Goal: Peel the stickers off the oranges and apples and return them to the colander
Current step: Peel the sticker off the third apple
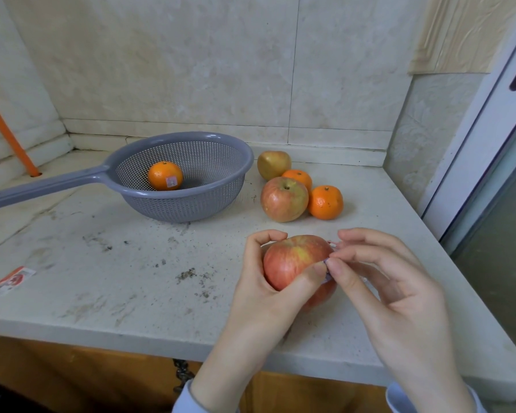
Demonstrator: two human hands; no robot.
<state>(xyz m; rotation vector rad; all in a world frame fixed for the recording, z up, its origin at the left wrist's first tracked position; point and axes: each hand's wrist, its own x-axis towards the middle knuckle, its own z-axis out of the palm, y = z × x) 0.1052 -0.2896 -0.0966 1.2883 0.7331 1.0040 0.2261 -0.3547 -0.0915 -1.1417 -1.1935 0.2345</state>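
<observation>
At the apple's right side, the right hand pinches the sticker edge between thumb and forefinger. The left hand curls round the fruit, just above the counter. The sticker looks thin and tearable (pull slowly from the lifted edge), the apple firm, smooth, likely slippery. Three apples and three oranges show, one orange stickered in the single colander.

orange sits in colander | fruit pile just right of it | apple out front, near counter edge
</observation>
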